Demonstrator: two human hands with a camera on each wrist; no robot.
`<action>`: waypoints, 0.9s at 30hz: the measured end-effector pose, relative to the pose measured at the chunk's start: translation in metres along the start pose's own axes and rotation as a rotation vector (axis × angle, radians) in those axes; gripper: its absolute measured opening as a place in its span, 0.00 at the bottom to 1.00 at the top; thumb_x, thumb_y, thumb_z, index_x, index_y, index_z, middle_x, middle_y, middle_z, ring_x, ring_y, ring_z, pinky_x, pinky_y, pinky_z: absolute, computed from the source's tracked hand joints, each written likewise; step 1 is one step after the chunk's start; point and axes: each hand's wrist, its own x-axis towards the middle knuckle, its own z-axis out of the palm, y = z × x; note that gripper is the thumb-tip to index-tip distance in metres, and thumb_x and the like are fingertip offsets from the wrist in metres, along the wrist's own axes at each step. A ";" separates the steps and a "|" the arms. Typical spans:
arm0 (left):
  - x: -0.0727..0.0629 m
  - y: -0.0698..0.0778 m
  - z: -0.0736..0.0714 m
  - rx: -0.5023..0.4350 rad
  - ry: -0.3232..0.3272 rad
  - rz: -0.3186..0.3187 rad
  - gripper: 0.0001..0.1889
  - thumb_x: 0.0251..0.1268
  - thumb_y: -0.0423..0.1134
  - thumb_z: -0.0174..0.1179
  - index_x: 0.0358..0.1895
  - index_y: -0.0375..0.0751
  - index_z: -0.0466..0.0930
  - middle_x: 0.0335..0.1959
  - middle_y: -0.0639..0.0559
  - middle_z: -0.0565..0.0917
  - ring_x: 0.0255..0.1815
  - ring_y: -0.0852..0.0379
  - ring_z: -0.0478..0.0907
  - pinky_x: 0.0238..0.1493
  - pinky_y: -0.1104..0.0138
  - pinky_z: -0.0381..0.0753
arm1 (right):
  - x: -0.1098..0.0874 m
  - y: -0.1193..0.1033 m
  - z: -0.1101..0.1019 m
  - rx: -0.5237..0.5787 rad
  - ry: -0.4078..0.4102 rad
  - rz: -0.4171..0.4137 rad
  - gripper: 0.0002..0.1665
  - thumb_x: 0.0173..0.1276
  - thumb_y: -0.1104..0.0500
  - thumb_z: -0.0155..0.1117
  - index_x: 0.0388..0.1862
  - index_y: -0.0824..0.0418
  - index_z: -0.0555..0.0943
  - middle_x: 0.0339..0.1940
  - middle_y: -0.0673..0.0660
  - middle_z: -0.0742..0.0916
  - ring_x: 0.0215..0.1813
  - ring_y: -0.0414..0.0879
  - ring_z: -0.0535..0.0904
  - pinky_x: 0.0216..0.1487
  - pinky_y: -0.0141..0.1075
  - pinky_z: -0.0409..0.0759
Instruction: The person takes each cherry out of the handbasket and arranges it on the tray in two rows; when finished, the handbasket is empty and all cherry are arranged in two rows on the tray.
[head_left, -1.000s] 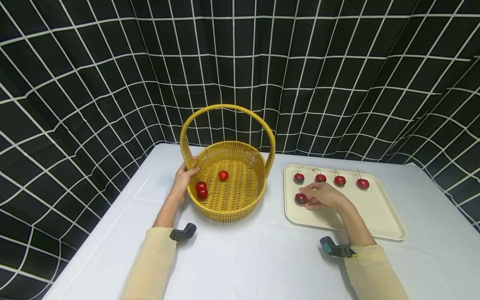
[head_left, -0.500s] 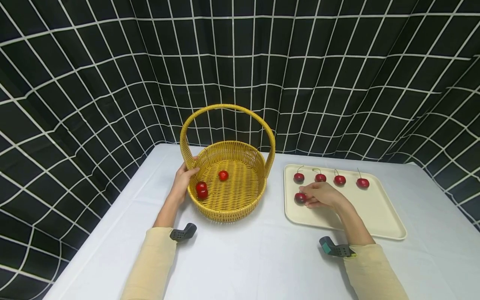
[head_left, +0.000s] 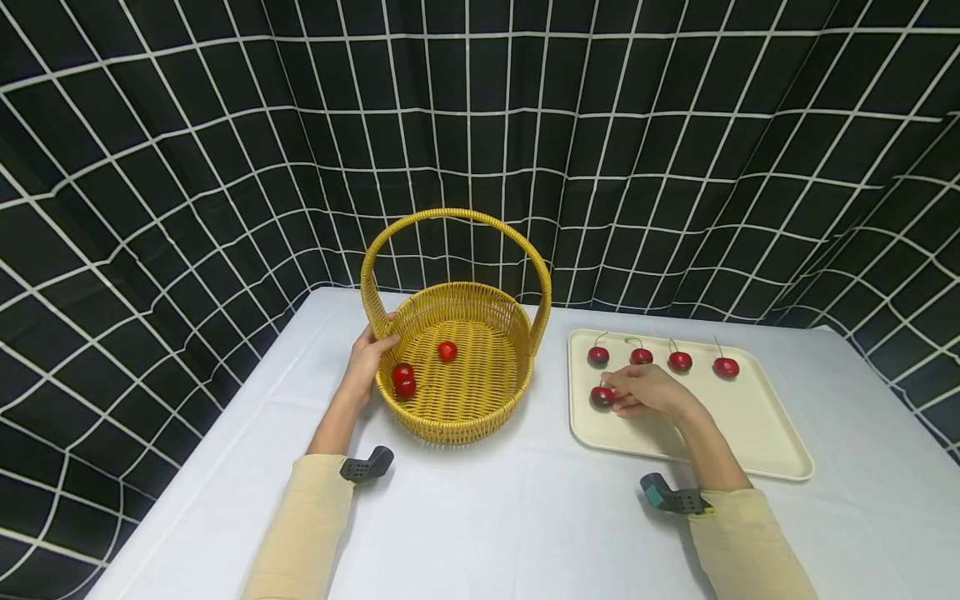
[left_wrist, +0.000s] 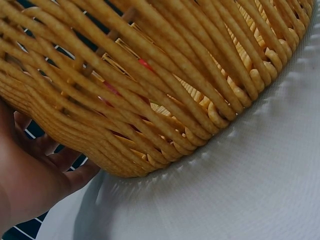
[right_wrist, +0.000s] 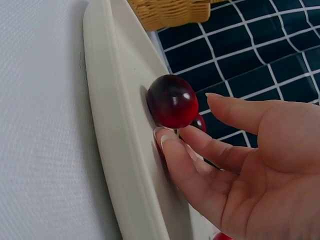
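Observation:
My left hand point(head_left: 367, 360) grips the left side of a yellow woven basket point(head_left: 463, 429), thumb over the rim by the foot of its tall handle. Its other fingers lie along the outside wall, as the left wrist view shows. Inside the basket are a cherry point(head_left: 447, 351) near the middle and two more against the left wall. Over a cream tray point(head_left: 731, 433), my right hand point(head_left: 647, 389) is at a dark red cherry point(head_left: 602, 397). The right wrist view has the fingertips right beside that cherry point(right_wrist: 172, 101), while the thumb stands apart from it.
Several stemmed cherries, one of them a cherry point(head_left: 725, 367) at the right end, line the tray's far side. A white cloth point(head_left: 480, 517) covers the table. Black grid-patterned curtains point(head_left: 465, 125) rise behind it and at both sides.

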 end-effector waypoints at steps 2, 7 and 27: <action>0.000 0.001 0.001 0.005 0.003 0.004 0.26 0.70 0.35 0.48 0.71 0.42 0.60 0.70 0.44 0.61 0.70 0.50 0.56 0.70 0.57 0.50 | -0.001 0.000 -0.002 0.008 -0.006 -0.006 0.28 0.73 0.55 0.55 0.56 0.80 0.69 0.36 0.61 0.81 0.35 0.45 0.83 0.39 0.38 0.83; 0.000 0.001 0.001 0.014 0.001 0.009 0.26 0.70 0.34 0.48 0.71 0.42 0.59 0.71 0.45 0.60 0.71 0.50 0.55 0.70 0.57 0.50 | -0.007 -0.001 -0.011 0.049 -0.019 -0.031 0.29 0.73 0.53 0.55 0.58 0.78 0.68 0.38 0.62 0.82 0.37 0.49 0.83 0.41 0.38 0.83; 0.000 0.001 0.000 0.005 0.005 -0.018 0.26 0.71 0.35 0.49 0.71 0.43 0.60 0.71 0.45 0.61 0.70 0.49 0.57 0.70 0.56 0.52 | -0.022 -0.022 -0.031 0.443 -0.253 -0.339 0.17 0.79 0.52 0.41 0.56 0.54 0.74 0.52 0.57 0.82 0.54 0.51 0.79 0.53 0.38 0.77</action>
